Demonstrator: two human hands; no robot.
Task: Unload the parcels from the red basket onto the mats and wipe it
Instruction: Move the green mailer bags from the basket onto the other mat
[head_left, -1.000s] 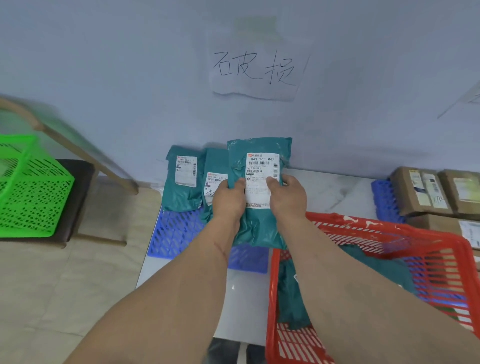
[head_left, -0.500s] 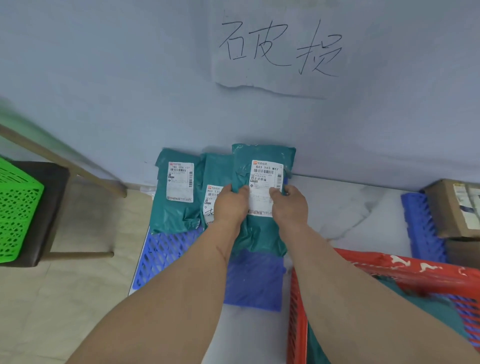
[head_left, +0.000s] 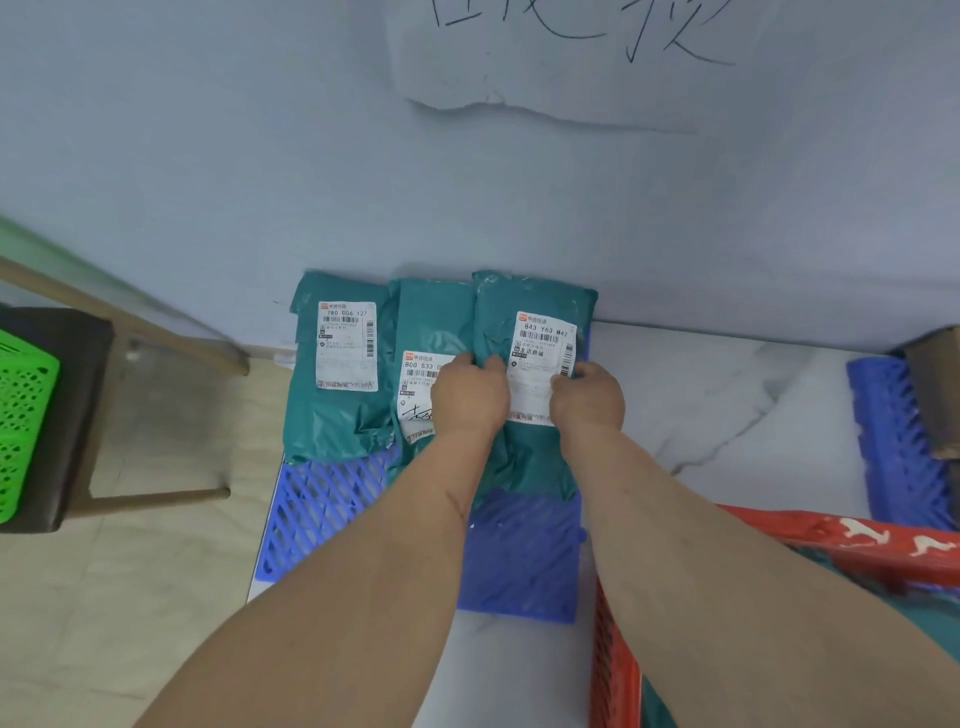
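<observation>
Directly ahead, the pale blue wall (head_left: 208, 156) fills the far half of the view, with a torn paper sign (head_left: 545, 67) stuck on it bearing handwritten strokes, cut off by the top edge. Below it runs the white marble-patterned table (head_left: 701, 405). The blue mat (head_left: 322, 509) lies on the table's left end, against the wall; a second blue mat (head_left: 893, 441) sits at the far right with a brown carton (head_left: 935, 384) on it. The red basket (head_left: 613, 670) is at near right, only its left wall and far rim in view, with teal wrapping showing inside it. Off the table to the left: a dark stool (head_left: 67, 415) carrying a green basket (head_left: 21, 426), on a beige floor.

Three teal parcels stand in a row on the left mat, leaning on the wall. Left parcel (head_left: 337, 415), label 780 006 127, touched by neither hand. Middle parcel (head_left: 431, 322), label partly covered by my left hand. Right parcel (head_left: 535, 306), label 843 Y63 M47, overlaps the middle one's right edge.

My left hand (head_left: 467, 397) grips the right parcel's left edge, fingers curled over it. My right hand (head_left: 589, 397) pinches its right edge beside the label. Whether the parcel's lower end rests on the mat, I cannot tell; my forearms hide it.
</observation>
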